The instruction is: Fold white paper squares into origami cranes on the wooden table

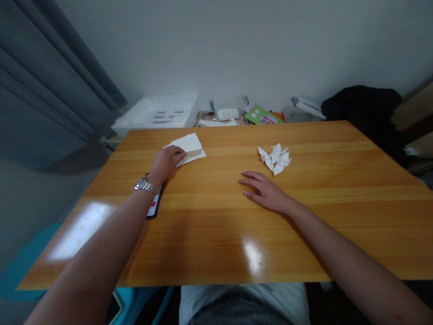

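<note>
My left hand [166, 161], with a metal watch [146, 185] on the wrist, is at a small stack of white paper [189, 143] on the left of the table. Its fingers are pinched at the stack's near edge, where a sheet looks slightly raised. Under that wrist lies a phone [154, 208], partly hidden by the arm. My right hand [265, 190] rests on the wood with fingers spread, holding nothing. Just beyond it sits a cluster of folded white paper pieces [276, 159] with pointed tips.
The wooden table [216, 225] ends at a pale wall. Behind its far edge are a white plastic tray [165, 110], a green booklet [262, 115] and a clear container [304, 110]. Black cloth [361, 108] lies at the right; a blue chair [23, 266] stands at the left.
</note>
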The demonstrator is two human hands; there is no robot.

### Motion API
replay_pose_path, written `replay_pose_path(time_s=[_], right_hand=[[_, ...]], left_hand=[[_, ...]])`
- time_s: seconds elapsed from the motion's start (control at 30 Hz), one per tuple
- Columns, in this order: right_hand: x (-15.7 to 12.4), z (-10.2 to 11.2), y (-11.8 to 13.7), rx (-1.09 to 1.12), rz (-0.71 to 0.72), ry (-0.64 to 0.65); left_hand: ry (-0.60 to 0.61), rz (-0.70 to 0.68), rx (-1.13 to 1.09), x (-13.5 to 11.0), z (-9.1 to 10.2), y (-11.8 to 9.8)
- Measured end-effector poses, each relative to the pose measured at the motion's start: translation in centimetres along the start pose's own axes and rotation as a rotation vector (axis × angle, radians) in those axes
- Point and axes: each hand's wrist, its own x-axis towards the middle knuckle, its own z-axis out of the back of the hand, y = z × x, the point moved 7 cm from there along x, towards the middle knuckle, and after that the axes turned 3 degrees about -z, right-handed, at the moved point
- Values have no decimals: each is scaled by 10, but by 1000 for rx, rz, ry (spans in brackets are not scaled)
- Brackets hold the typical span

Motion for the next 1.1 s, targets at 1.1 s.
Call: replay_pose_path(time_s=[1.1], right_hand=[[4,10,-7,179,-94,-103]], left_hand=[[-297,-504,12,-51,33,-107]])
